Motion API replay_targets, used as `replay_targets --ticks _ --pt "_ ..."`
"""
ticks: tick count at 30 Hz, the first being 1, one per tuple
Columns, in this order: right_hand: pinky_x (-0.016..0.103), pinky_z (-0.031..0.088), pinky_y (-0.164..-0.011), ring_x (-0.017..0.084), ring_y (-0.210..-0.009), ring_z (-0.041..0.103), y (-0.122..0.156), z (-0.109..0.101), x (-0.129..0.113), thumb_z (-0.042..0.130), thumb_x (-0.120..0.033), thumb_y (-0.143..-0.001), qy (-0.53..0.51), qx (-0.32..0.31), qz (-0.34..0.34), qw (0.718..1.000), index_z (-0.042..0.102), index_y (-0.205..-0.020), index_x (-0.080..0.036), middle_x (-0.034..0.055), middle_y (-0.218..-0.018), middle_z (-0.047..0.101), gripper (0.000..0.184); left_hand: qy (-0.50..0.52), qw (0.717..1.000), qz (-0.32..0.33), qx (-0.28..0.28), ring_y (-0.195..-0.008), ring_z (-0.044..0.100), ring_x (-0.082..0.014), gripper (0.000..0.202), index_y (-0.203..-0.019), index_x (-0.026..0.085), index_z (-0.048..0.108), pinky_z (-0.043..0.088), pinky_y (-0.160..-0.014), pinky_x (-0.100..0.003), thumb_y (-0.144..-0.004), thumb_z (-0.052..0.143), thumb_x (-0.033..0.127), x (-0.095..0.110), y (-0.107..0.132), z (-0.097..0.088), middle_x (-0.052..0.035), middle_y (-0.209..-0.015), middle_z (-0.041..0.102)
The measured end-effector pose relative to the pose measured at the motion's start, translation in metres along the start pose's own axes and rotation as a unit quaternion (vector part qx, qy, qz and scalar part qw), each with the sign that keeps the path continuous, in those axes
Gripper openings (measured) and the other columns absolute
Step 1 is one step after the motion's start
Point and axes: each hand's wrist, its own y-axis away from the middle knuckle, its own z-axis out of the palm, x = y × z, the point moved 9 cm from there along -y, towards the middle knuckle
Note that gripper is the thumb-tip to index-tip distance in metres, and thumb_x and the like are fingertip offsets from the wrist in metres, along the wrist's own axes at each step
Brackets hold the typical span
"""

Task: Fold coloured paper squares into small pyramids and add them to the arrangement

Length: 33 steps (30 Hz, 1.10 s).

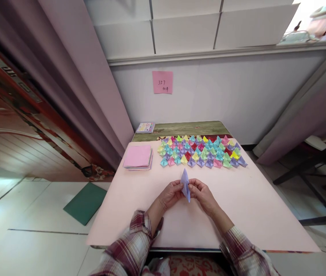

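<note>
A lavender folded paper boat (185,183) is held upright on its end above the table, between my two hands. My left hand (173,193) pinches its left side with thumb and fingers. From the other side, my right hand (202,194) grips it, thumb tip against the fold. Beyond my hands, rows of small folded paper boats (200,152) in many colours stand close together. At the left lies a stack of square paper sheets (137,156), pink on top.
A pale pink cover (252,214) lies over the table. A small printed pack (145,127) sits at the back left corner. On the wall is a pink note (162,82). A green mat (85,203) lies on the floor, and a dark stand (315,188) is at right.
</note>
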Motion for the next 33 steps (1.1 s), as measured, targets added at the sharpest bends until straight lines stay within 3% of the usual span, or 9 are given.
replay_targets --ticks 21,33 --pt "0.03 0.052 -0.068 0.015 -0.068 0.061 0.005 0.003 0.001 0.071 -0.056 -0.075 -0.017 -0.019 0.004 1.0 0.066 -0.094 -0.02 0.0038 -0.08 0.066 0.041 -0.003 1.0 -0.011 -0.018 -0.08 0.065 -0.019 0.03 -0.098 0.011 0.071 0.046 -0.084 -0.033 -0.075 0.077 0.028 -0.003 0.003 0.002 -0.0111 -0.088 0.07" --pt "0.025 0.05 -0.055 0.013 -0.057 0.056 -0.002 -0.005 -0.011 0.073 -0.06 -0.071 0.037 0.08 0.025 0.996 0.065 -0.074 -0.019 0.0001 -0.063 0.06 0.042 -0.036 0.998 -0.03 -0.044 -0.074 0.063 -0.0162 0.03 -0.093 0.01 0.072 0.044 -0.078 -0.029 -0.071 0.08 0.03 -0.007 0.004 0.004 -0.011 -0.085 0.07"
